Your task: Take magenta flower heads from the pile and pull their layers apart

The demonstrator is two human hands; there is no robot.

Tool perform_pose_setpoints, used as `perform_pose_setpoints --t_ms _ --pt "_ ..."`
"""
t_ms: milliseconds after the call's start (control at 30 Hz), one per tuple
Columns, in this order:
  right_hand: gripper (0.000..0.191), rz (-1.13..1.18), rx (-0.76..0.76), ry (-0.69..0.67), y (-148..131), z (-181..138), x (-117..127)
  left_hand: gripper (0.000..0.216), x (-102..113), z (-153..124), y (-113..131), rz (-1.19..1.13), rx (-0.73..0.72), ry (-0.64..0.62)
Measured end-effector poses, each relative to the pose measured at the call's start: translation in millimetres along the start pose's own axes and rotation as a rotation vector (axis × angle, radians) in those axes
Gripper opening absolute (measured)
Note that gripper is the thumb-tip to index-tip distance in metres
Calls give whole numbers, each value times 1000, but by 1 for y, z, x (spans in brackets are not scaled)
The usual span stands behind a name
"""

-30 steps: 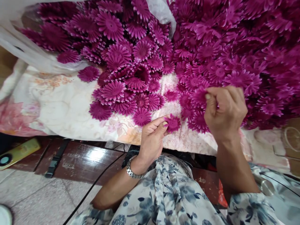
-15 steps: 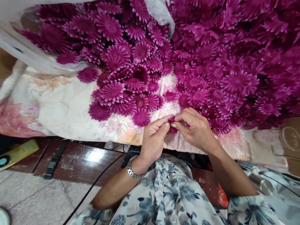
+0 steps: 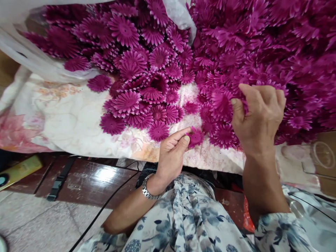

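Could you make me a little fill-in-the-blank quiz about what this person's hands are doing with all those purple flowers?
1. The left hand pinches one small ____ flower piece.
2. The right hand reaches into the flower pile on the person's ____ side.
3. The left wrist wears a metal ____.
4. The flowers lie on a ____-printed cloth.

Missing words: magenta; right; watch; floral

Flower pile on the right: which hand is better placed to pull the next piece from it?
Probably the right hand: its fingers are already in the flower pile. The left hand is pinching a flower piece near the cloth's edge.
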State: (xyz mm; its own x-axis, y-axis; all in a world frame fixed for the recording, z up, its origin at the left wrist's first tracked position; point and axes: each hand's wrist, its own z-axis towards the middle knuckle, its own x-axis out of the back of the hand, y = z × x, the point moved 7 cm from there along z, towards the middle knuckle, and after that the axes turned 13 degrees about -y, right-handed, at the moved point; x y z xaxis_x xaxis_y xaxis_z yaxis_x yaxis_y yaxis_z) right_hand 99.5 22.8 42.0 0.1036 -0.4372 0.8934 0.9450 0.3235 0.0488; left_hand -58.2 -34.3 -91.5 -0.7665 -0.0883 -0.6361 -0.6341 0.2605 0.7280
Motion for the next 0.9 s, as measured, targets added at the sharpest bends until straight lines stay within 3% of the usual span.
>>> perform_pose_setpoints --t_ms 67,200,267,567,900 --pt "27 37 61 -27 -10 -1 -1 30 1 0 1 16 -8 14" --pt "15 423 313 -263 -54 -18 -19 24 2 0 4 70 -40 10" --pt "19 523 348 -329 -67 -26 -29 22 0 0 4 70 -41 -8" --pt "13 522 348 -246 -68 -33 -32 29 -3 -1 0 55 -47 -74" --pt "14 497 314 -241 -66 -34 -27 21 -6 -2 7 42 -65 -81"
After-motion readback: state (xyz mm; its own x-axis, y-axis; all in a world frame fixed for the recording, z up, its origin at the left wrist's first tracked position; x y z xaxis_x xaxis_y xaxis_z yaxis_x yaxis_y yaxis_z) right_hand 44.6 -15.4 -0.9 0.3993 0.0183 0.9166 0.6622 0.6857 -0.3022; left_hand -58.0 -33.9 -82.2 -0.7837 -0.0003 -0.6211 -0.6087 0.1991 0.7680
